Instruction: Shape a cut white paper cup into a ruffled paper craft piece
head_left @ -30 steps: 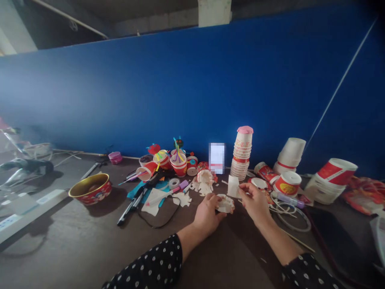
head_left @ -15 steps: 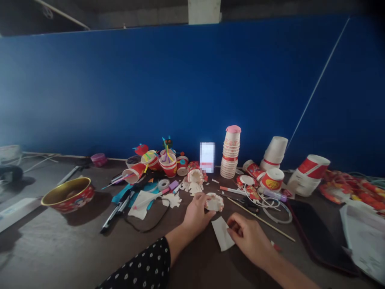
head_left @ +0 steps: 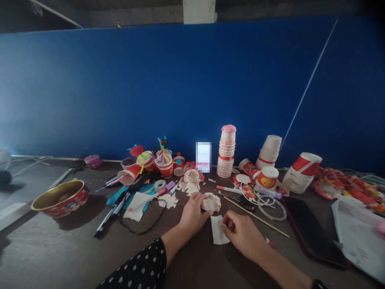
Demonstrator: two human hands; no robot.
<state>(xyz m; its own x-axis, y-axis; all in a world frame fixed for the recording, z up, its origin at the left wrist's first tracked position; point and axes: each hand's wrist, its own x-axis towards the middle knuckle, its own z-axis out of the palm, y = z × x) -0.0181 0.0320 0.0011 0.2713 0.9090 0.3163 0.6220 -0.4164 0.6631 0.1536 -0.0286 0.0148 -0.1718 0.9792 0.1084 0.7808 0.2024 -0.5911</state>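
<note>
In the head view, my left hand (head_left: 195, 213) grips the left edge of a small scalloped white paper piece (head_left: 211, 203) with reddish rims, thumb in front and fingers behind. My right hand (head_left: 240, 232) has its fingers curled, thumb and forefinger pinching the right edge of a white paper strip (head_left: 217, 232). The strip lies just in front of the scalloped piece, between my hands. A thin wooden stick (head_left: 261, 218) lies behind my right hand.
A tall stack of paper cups (head_left: 226, 156) stands behind my hands. Decorated cups (head_left: 164, 165), a tape roll (head_left: 160, 185) and a gold-rimmed bowl (head_left: 64, 200) are on the left. A dark tablet (head_left: 311, 233) and white papers (head_left: 359, 237) lie on the right.
The view has shifted slightly, moving most things a little left in the picture. The paper strip has turned somewhat more upright beside my right hand. My left hand keeps its hold.
</note>
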